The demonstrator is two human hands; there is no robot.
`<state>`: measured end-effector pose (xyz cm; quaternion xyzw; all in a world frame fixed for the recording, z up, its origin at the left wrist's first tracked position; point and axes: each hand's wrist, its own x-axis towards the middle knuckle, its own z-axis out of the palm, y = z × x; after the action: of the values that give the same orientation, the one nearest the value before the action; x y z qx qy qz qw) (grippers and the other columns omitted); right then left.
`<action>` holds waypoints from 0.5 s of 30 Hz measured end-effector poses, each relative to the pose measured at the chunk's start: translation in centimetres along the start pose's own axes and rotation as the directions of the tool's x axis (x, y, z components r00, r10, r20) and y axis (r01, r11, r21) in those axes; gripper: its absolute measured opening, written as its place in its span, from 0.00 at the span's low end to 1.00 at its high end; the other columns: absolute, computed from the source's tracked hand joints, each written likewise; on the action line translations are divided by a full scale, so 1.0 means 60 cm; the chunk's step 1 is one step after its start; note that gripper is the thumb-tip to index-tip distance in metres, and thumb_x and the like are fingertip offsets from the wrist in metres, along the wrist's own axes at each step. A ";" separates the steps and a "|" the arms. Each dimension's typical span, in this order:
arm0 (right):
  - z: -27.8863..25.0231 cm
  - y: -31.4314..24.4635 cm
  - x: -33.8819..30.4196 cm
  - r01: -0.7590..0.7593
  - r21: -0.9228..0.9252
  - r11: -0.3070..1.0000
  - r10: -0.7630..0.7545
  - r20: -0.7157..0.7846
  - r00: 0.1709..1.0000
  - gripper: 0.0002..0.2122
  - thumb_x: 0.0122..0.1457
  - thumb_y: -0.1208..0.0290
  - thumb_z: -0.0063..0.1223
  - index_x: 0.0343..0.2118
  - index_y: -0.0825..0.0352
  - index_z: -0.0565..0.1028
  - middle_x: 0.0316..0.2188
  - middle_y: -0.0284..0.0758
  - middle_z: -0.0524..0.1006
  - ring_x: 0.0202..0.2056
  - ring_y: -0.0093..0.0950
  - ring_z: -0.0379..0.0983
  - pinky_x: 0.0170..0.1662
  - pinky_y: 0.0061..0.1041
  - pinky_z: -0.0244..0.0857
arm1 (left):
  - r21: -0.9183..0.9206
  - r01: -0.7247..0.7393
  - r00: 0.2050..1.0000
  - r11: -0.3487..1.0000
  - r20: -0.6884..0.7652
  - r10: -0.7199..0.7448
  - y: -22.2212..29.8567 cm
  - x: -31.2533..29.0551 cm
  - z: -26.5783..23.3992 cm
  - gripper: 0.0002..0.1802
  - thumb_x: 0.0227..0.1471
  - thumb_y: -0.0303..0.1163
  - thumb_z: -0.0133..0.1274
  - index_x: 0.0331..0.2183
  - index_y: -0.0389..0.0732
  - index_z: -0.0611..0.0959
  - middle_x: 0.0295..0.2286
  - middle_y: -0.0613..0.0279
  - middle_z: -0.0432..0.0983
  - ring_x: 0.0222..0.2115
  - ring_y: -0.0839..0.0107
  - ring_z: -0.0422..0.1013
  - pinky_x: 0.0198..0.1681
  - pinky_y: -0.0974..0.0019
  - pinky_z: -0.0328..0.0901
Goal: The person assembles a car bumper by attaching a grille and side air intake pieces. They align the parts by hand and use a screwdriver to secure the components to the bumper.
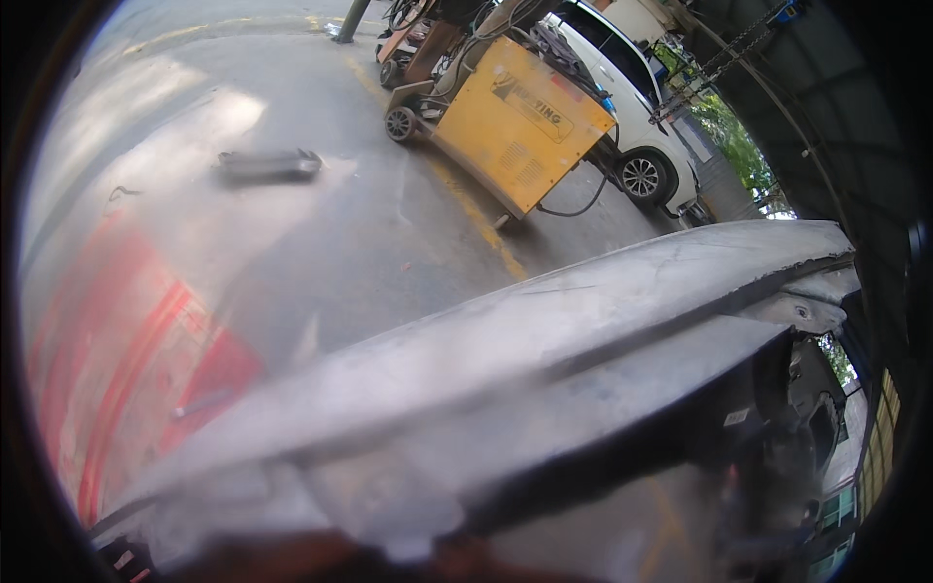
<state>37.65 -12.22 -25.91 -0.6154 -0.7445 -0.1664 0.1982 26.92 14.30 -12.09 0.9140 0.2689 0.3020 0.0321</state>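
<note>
A long grey, scuffed vehicle body panel [544, 311] with a raised lip runs slantwise across the view, from the lower left to the upper right. Its near left end is smeared by motion. Below the lip lies a flat inner face [622, 374] over a dark hollow. No hand can be made out. Some blurred reddish-brown patches [282, 559] show at the lower edge under the panel, and I cannot tell what they are.
A yellow machine cabinet [525, 121] on wheels stands beyond the panel, with cables around it. Behind it a white car [622, 92] is parked. A dark long object [269, 165] lies on the concrete floor. At the left is a blurred red-and-pale surface [136, 360]. Chains [724, 63] hang upper right.
</note>
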 end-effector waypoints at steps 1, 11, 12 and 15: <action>0.001 0.002 -0.004 0.010 -0.009 1.000 -0.010 0.001 1.000 0.10 0.53 0.57 0.66 0.24 0.55 0.79 0.25 0.30 0.76 0.24 0.30 0.71 0.31 0.35 0.64 | -0.013 0.008 1.000 1.000 0.024 -0.008 0.002 0.001 -0.001 0.48 0.55 0.64 0.62 0.58 0.29 0.78 0.50 0.35 0.76 0.48 0.41 0.75 0.51 0.42 0.72; 0.029 0.007 -0.027 -0.015 -0.031 0.999 0.014 -0.034 0.999 0.09 0.52 0.55 0.67 0.27 0.53 0.83 0.28 0.30 0.80 0.30 0.32 0.76 0.38 0.38 0.70 | 0.049 0.028 0.992 0.998 0.125 -0.034 0.008 0.008 0.000 0.47 0.58 0.62 0.60 0.60 0.28 0.76 0.51 0.31 0.74 0.49 0.36 0.73 0.54 0.36 0.68; 0.034 0.008 -0.027 -0.023 -0.027 0.999 0.021 -0.052 0.998 0.09 0.52 0.55 0.67 0.27 0.53 0.83 0.29 0.30 0.80 0.30 0.33 0.76 0.38 0.38 0.70 | 0.028 0.027 0.996 0.999 0.083 -0.029 0.007 0.012 -0.001 0.46 0.58 0.62 0.60 0.59 0.29 0.76 0.51 0.32 0.75 0.48 0.37 0.74 0.54 0.36 0.68; 0.051 0.005 -0.042 -0.029 -0.007 1.000 0.028 -0.118 0.993 0.09 0.52 0.56 0.68 0.26 0.53 0.82 0.29 0.31 0.80 0.29 0.33 0.76 0.37 0.37 0.69 | -0.033 0.036 0.999 0.999 0.012 -0.036 0.018 0.023 -0.015 0.44 0.59 0.61 0.60 0.59 0.30 0.77 0.49 0.34 0.76 0.47 0.37 0.74 0.53 0.38 0.69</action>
<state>38.09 -12.81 -29.82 -0.6158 -0.7220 -0.2030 0.2414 27.84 13.99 -10.37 0.9102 0.2799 0.3004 0.0542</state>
